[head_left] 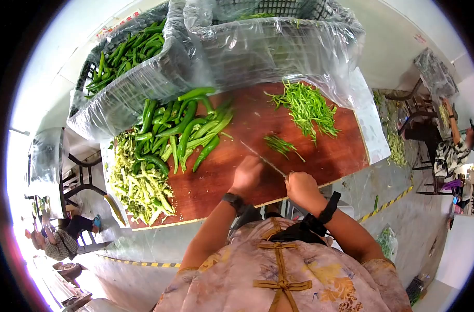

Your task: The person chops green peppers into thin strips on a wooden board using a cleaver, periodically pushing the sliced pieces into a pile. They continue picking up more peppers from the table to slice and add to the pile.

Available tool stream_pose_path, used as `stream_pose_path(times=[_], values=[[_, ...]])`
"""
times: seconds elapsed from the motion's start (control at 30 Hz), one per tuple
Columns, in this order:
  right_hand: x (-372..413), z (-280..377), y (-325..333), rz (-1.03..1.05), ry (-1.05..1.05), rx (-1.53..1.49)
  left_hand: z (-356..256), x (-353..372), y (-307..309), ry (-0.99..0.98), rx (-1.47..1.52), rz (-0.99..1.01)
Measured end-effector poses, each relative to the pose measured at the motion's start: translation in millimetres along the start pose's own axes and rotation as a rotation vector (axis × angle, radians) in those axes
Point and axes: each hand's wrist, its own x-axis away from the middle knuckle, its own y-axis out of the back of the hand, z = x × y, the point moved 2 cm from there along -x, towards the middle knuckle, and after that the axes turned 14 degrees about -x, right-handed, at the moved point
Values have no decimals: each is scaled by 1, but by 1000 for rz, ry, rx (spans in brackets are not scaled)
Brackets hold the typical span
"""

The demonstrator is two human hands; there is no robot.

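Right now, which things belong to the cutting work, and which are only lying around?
In use: knife, right hand, cutting board, whole peppers, pepper strips.
Lying about: scrap pile, crate, chair.

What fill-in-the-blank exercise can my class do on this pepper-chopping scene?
1. The right hand grips a ____ over the wooden board.
2. The whole peppers piled on the board are ____ in colour.
3. The crates behind the board are lined with clear ____.
Missing words: knife; green; plastic.
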Motion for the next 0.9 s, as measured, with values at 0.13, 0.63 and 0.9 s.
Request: stream_pose_path(times=[0.13, 0.63, 0.9], values=[[-35, -2, -20, -54, 35, -12, -3, -2, 4, 6, 13, 1], [-3, -5, 6, -92, 55, 22, -9, 1, 11, 186, -52, 68], [2, 0, 5, -42, 20, 28, -8, -1, 9, 93, -116, -23]])
